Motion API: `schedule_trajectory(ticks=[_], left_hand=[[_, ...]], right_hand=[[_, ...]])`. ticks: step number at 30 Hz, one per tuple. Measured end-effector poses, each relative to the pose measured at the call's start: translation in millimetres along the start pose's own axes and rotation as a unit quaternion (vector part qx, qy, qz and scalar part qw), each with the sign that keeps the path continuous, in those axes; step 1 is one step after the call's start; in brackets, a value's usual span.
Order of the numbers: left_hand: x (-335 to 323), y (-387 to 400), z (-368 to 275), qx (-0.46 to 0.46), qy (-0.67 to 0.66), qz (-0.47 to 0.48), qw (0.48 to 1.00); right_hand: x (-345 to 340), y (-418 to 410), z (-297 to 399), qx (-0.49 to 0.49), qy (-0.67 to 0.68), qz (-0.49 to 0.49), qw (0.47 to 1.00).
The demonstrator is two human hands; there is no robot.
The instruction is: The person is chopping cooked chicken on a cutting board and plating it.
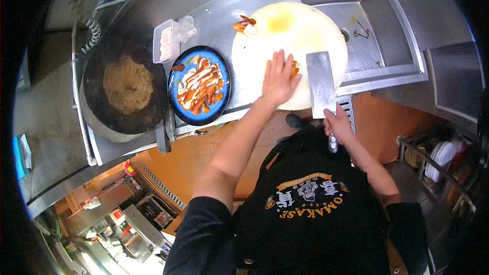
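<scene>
My left hand [279,80] lies palm down on a round cutting board [252,91], over a browned piece of cooked poultry [295,69]. Part of that piece shows between my thumb and index finger; the rest is covered. My right hand [341,125] grips the handle of a broad metal cleaver [321,84]. Its blade lies flat to the view, over the board's right side. At the board's upper left edge sits a browned poultry wing piece [244,26] with a pale end. Sliced browned poultry [200,88] covers much of a blue plate with a dark rim [172,101] left of the board.
A large blackened wok [130,84] stands at the left. Behind the plate are a clear plastic tub [156,46] with pale contents and a crumpled plastic bag [186,28]. A steel sink [366,46] with scraps adjoins the board's right. Stacked plates [441,160] occupy a rack at the lower right.
</scene>
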State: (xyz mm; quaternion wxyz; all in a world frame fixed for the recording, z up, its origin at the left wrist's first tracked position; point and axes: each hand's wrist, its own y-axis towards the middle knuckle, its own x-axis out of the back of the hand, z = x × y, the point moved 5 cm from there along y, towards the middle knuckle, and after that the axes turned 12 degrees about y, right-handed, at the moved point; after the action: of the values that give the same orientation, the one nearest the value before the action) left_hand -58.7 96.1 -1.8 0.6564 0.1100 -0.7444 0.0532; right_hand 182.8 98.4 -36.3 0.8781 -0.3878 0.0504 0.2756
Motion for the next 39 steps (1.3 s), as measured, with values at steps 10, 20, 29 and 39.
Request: schedule_trajectory(ticks=[10,20,29,39], left_hand=[[18,-24,32,0.219,-0.185,-0.158,0.945],[68,-141,307,0.374,0.006,-0.209,0.904],[17,-157,378,0.338,-0.09,-0.057,0.935],[46,-131,355,0.339,-0.02,0.086,0.937]], right_hand=[[-110,10,1,-0.053,-0.11,0.126,0.984],[-361,83,-10,-0.138,-0.205,0.36,0.9],[-271,32,61,-0.211,-0.242,0.29,0.902],[-114,9,143,0.161,-0.462,0.118,0.864]])
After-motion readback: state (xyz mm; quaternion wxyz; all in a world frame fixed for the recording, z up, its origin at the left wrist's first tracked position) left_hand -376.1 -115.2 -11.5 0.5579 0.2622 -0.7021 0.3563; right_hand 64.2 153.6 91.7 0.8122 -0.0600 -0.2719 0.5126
